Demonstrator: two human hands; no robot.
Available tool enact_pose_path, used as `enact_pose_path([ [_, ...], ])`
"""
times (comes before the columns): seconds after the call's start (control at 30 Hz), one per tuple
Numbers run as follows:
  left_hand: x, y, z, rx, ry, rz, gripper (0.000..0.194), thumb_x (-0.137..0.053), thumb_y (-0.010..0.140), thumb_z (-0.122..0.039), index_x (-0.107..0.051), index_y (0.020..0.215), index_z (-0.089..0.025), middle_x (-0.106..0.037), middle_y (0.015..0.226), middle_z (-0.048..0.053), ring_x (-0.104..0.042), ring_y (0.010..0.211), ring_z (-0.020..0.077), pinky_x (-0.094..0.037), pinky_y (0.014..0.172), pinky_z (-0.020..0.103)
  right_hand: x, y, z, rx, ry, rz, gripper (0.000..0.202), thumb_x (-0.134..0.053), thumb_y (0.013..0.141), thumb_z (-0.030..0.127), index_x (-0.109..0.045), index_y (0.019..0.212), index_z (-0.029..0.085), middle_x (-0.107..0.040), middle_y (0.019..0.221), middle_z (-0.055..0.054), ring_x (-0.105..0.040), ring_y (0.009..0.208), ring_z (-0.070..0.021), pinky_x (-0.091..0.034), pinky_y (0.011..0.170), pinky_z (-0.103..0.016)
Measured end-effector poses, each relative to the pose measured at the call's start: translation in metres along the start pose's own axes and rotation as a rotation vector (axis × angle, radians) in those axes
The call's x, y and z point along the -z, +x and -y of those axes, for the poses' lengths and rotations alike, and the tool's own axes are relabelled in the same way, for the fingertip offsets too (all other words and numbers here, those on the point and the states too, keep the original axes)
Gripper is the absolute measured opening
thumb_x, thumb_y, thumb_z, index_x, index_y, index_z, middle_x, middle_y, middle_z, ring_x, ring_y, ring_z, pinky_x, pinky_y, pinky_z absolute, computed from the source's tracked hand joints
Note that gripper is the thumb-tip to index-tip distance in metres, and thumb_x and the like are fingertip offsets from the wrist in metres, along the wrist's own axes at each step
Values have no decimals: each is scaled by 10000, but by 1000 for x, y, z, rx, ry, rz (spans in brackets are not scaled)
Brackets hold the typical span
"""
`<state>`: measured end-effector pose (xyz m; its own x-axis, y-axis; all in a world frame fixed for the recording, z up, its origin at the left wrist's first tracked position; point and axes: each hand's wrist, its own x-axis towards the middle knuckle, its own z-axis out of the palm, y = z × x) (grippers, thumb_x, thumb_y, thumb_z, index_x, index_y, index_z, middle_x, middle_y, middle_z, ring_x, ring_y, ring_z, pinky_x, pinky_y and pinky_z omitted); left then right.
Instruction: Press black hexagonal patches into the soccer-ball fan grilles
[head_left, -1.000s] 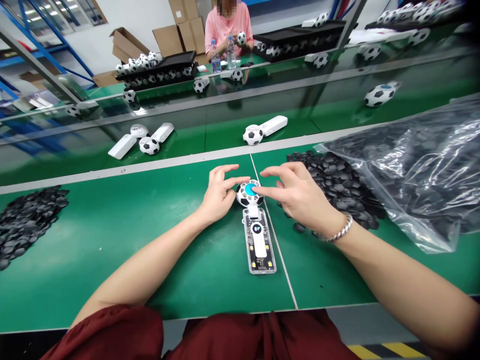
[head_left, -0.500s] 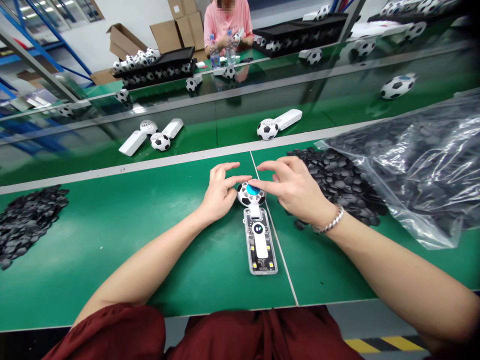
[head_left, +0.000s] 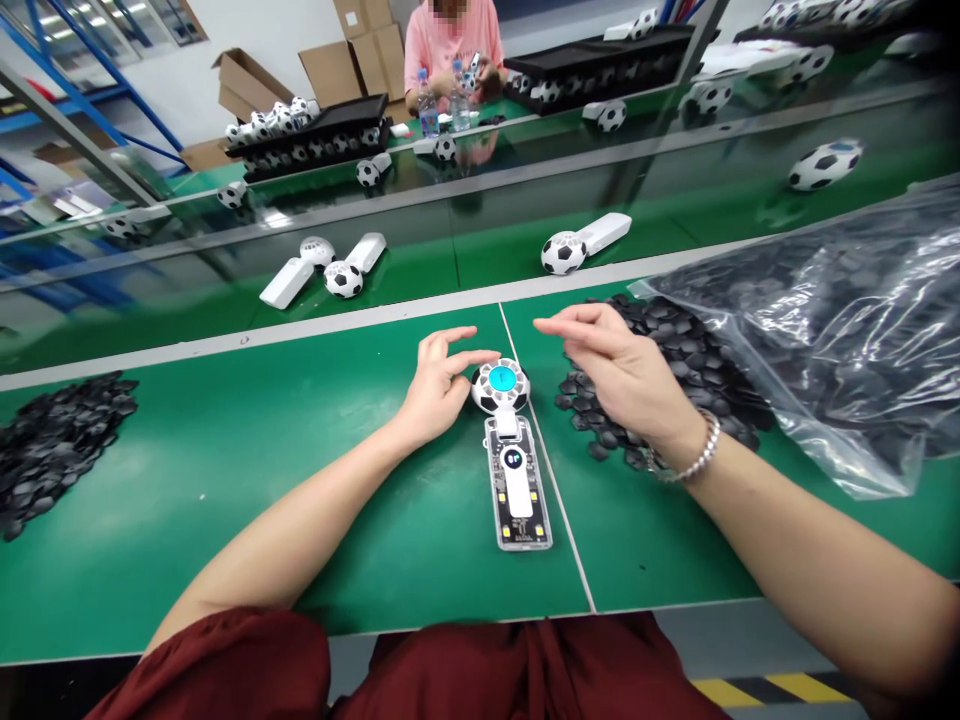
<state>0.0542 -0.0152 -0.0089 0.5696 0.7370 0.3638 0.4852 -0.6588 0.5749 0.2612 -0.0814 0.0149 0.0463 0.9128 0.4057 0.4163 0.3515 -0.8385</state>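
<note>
A handheld fan (head_left: 517,480) with a soccer-ball head lies on the green table before me. Its handle is see-through, with a circuit board and a small lit round display. A shiny blue disc (head_left: 502,378) sits in the centre of the head's white grille. My left hand (head_left: 442,385) grips the ball head from its left, index finger along the top edge and thumb at the side. Off to the right, my right hand (head_left: 622,365) is raised, clear of the fan, fingers stretched leftward and close together. Nothing shows in it. Loose black pieces (head_left: 675,350) lie beneath and beyond it.
A clear plastic bag (head_left: 840,320) of black pieces lies at the right. Another black pile (head_left: 60,440) is at the far left. Beyond the pale rail, a belt (head_left: 427,250) carries soccer-ball fans (head_left: 564,253). A co-worker (head_left: 454,50) sits across, near trays (head_left: 322,135) and bottles.
My right hand has come off the blue disc and moved right. My left hand stays at the ball head, shifted very slightly left with it. Fans on the near belt have moved right.
</note>
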Motion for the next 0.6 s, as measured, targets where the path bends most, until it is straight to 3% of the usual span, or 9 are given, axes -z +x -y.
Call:
enact_pose_path([
  [0.1, 0, 0, 0, 4, -9, -2, 531, -374, 669, 24, -640, 1032, -257, -481, 1250, 21, -363, 1206, 208, -275, 1057, 473, 1, 2, 2, -312, 392, 23, 297, -547, 797, 218, -635, 1061, 320, -564, 1100, -9, -535, 863, -140, -463, 692, -297],
  [0.2, 0, 0, 0, 14, -6, -4, 530, -367, 677, 19, -636, 1039, -259, -490, 1242, 21, -372, 1201, 212, -291, 1044, 484, 1, 4, 3, -511, 669, 75, 311, -567, 748, 191, -628, 1030, 308, -590, 1020, 5, -541, 774, -110, -457, 609, -251],
  [0.6, 0, 0, -2, 29, -16, 9, 514, -366, 684, 2, -628, 1051, -245, -501, 1229, 35, -385, 1196, 213, -310, 1037, 470, 1, 4, 12, -693, 1001, 138, 284, -569, 739, 142, -632, 982, 275, -553, 866, 31, -496, 660, -58, -420, 550, -183],
])
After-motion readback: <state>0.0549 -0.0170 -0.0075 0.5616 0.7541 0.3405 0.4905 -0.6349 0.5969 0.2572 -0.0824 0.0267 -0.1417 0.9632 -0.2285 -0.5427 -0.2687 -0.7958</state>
